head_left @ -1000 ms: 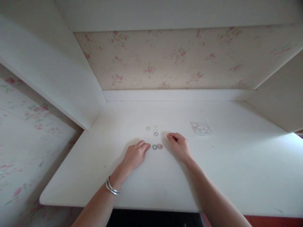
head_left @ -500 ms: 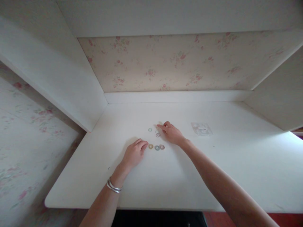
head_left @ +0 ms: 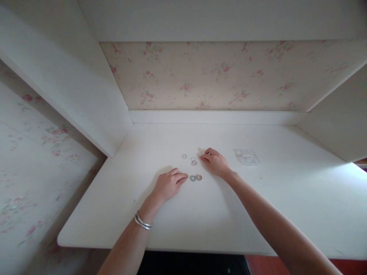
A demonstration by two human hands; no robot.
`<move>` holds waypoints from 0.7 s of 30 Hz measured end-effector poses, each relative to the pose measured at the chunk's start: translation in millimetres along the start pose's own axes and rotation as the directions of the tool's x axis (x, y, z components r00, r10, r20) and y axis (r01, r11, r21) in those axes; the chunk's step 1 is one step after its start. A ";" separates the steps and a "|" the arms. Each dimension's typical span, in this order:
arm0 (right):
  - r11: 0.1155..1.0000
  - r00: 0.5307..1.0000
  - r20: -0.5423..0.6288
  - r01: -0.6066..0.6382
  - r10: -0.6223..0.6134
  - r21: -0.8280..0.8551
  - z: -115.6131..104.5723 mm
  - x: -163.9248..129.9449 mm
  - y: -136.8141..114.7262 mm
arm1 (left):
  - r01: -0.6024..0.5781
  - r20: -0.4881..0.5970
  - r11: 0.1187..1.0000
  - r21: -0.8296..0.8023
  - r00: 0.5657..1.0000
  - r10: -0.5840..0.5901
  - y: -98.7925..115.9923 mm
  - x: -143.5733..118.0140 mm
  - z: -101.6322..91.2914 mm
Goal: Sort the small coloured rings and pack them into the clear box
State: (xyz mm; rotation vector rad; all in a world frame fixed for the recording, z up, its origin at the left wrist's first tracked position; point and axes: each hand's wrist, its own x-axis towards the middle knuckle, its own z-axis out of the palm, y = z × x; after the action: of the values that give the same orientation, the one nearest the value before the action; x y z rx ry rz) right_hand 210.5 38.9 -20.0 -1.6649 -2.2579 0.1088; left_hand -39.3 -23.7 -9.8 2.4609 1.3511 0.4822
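A: Several small coloured rings lie mid-worktop [head_left: 258,214] in the head view: a near row of them [head_left: 196,177] and, farther back, a loose cluster [head_left: 192,160] with one lone ring [head_left: 184,156] to its left.

B: And the hands?

A: The left hand [head_left: 169,185] rests palm down, fingers loosely curled, its fingertips touching the left end of the near row, where a yellowish ring [head_left: 187,176] half shows beneath them. The right hand [head_left: 215,162] sits just right of the far cluster with thumb and forefinger pinched together. I cannot tell whether a ring is between them; it is too small to see.

B: How should this be handled well?

A: I'd judge that thin rings on a flat surface are hard to lift. Slide each one with a fingertip, or press on one edge to tip it up, then pinch. Steady the row with the left hand so neighbours don't scatter. The clear packet [head_left: 246,156] lies well apart on the right.
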 end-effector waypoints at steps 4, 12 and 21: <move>1.000 1.000 -0.022 0.016 -0.016 0.001 -0.6 -8.0 -2.8 | 0.000 -0.003 1.000 0.003 1.000 0.000 0.1 0.7 0.4; 1.000 0.999 0.042 -0.026 0.026 -0.003 -3.9 -13.8 -5.5 | 0.015 -0.025 0.999 0.031 1.000 -0.014 2.6 1.5 -0.6; 0.993 0.986 0.149 -0.082 0.068 0.088 -14.6 -20.9 -2.1 | 0.024 -0.071 0.989 -0.144 0.997 -0.034 -0.5 2.9 -0.7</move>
State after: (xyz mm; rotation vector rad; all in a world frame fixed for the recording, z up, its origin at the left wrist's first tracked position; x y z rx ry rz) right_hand 218.6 16.6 -10.2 -1.7440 -2.2553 0.3606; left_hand -38.6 -20.9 -9.0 2.3256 1.3286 0.6446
